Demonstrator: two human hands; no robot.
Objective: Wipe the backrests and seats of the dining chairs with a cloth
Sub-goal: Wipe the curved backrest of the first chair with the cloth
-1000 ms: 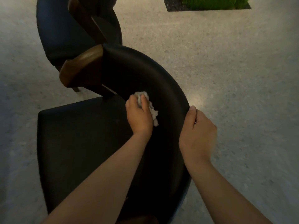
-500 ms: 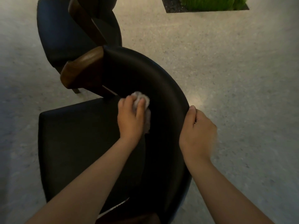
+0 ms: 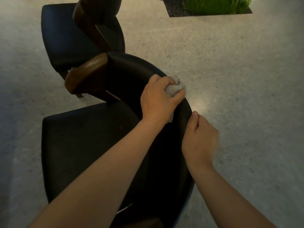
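A crumpled grey cloth (image 3: 175, 88) is gripped in the curled fingers of the left hand (image 3: 158, 99) and pressed onto the top rim of the black backrest (image 3: 128, 74). Just beside that hand, the same rim is held by the right hand (image 3: 200, 139), thumb along it.

Visible body parts: two hands and two forearms.

1. The left hand (image 3: 158, 97) shows its back surface, with a row of knuckle ridges and a smooth, even contour down to the wrist.
2. The left forearm (image 3: 98, 178) is bare from the wrist to where it leaves view, widening steadily away from the left hand.
3. The right hand (image 3: 199, 137), below and right of the left hand, has a rounded thumb tip (image 3: 195, 114). Its outer edge is blurred. A small speck beside the thumb is too small to identify.
4. The right forearm (image 3: 230, 195) is likewise bare along its visible length.
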